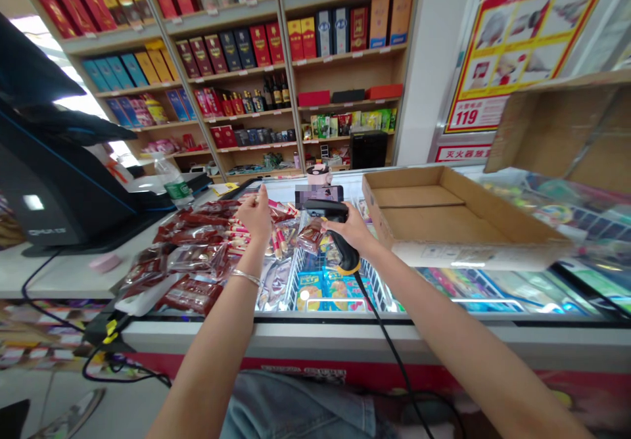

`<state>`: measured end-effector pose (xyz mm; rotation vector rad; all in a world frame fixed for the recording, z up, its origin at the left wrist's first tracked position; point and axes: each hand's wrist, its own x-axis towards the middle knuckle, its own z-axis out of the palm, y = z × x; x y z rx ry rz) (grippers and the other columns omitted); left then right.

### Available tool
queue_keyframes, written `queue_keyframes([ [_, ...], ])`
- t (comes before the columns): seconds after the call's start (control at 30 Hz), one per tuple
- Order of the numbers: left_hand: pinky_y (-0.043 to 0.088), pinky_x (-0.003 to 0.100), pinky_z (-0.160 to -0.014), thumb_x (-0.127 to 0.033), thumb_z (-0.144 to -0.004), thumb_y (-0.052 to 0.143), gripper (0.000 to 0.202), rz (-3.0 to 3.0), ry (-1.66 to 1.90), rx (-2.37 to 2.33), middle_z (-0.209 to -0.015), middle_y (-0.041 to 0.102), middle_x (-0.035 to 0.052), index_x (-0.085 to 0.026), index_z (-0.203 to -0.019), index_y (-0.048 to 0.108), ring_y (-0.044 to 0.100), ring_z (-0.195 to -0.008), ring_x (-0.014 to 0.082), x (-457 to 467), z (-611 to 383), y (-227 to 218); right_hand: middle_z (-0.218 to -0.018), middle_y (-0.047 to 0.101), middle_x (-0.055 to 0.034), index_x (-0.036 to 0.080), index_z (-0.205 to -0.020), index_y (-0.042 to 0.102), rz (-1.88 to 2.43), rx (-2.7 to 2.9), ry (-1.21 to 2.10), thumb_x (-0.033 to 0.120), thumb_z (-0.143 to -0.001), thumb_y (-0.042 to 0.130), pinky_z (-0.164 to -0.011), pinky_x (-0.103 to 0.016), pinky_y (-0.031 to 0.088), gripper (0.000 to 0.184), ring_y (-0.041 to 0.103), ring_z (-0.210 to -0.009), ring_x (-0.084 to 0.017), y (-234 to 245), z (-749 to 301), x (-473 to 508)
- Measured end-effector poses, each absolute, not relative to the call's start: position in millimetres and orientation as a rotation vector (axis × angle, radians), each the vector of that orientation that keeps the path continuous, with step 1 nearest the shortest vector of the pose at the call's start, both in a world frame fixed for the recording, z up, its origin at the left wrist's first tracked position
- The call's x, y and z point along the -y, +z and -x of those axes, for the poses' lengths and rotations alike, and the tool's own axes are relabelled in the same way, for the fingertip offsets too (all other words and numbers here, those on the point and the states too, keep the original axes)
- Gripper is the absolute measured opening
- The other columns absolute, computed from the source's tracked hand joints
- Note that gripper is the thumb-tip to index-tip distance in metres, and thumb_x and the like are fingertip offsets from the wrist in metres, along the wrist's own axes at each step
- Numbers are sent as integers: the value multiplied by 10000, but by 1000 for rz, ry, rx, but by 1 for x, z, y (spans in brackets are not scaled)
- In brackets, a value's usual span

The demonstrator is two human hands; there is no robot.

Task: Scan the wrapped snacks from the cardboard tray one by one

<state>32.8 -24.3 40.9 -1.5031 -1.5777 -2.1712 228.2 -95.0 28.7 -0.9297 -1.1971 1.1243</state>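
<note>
Reaching both bare forearms over the freezer's front edge [315,332], trailing a black cable [384,327] between them. Wrapping the right hand [355,230] around the handle of the barcode scanner [346,251], holding it above the freezer top with the head turned leftward. Probably feeling light, stiff and smooth in the grip (perhaps not forgiving a hard drop), so calling for a hold on the handle, clear of head and cable. Seeing a small brown packet [309,236] close by the right fingertips; not being able to tell whether pinched or merely lying behind. Holding the left hand [255,217] half curled over the heaped brown packets [194,258]; again not being able to tell whether gripping anything. Likely finding those packets soft and slippery in film, so better pinched by an edge. Beyond, facing a phone [335,194], a pink cup [319,174] and shelves [345,74].
</note>
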Motion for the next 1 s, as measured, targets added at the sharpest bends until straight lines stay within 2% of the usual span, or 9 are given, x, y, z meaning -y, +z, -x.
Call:
queue_keyframes([
  [0.17, 254, 220, -484, -552, -793, 493, 520, 1694, -2086, 1622, -431, 293, -50, -178, -465, 344, 310, -461, 74, 29, -39, 45, -730, 622, 10, 206, -980, 496, 824, 1194, 878, 272, -552, 790, -445, -213, 493, 523, 584, -509, -111, 85, -275, 145],
  [0.23, 272, 213, -478, -548, -793, 498, 507, 1830, -2067, 1658, -424, 344, -48, -176, -473, 373, 364, -456, 76, 33, -48, 45, -717, 619, -9, 182, -929, 536, 856, 1124, 744, 264, -543, 796, -453, -214, 496, 473, 601, -551, -129, 99, -314, 165],
  [0.4, 367, 199, -504, -527, -798, 518, 412, 2391, -2176, 1518, -479, 510, -36, -179, -584, 464, 527, -484, 95, 47, -108, 49, -726, 621, -67, 131, -781, 612, 1098, 821, 402, 145, -514, 775, -462, -238, 498, 313, 606, -565, -147, 89, -430, 188],
  [0.53, 418, 214, -571, -517, -837, 480, 355, 2807, -1945, 1121, -662, 594, 2, -181, -729, 515, 590, -595, 109, 63, -182, 56, -729, 617, -90, 129, -711, 640, 1268, 608, 379, 84, -548, 735, -451, -248, 470, 193, 567, -497, -115, 68, -490, 199],
  [0.67, 428, 276, -725, -501, -882, 416, 363, 2586, -1491, 1045, -877, 595, 71, -171, -788, 539, 592, -802, 163, 67, -226, 54, -714, 611, -102, 131, -683, 653, 1312, 459, 466, 82, -605, 713, -436, -232, 447, 109, 571, -491, -108, 57, -510, 210],
  [0.77, 416, 309, -789, -447, -908, 379, 324, 2402, -1297, 1147, -948, 591, 93, -175, -895, 555, 574, -882, 195, 57, -210, 52, -710, 610, -111, 131, -668, 657, 1297, 415, 531, 90, -643, 695, -456, -221, 460, 62, 599, -528, -115, 58, -513, 216],
  [0.9, 407, 373, -853, -317, -899, 362, 264, 2088, -1110, 1514, -1050, 586, 140, -165, -1002, 552, 546, -1000, 256, 33, -138, 55, -625, 565, -77, 131, -659, 650, 1259, 428, 558, 117, -698, 661, -413, -188, 425, 43, 577, -485, -94, 71, -506, 217],
  [1.0, 385, 463, -903, -377, -831, 456, 416, 1791, -921, 1937, -1159, 541, 227, -89, -1125, 512, 489, -1118, 349, 17, -85, 51, -645, 572, -61, 123, -688, 638, 1167, 482, 593, 115, -724, 612, -403, -135, 429, 45, 571, -481, -72, 81, -483, 207],
])
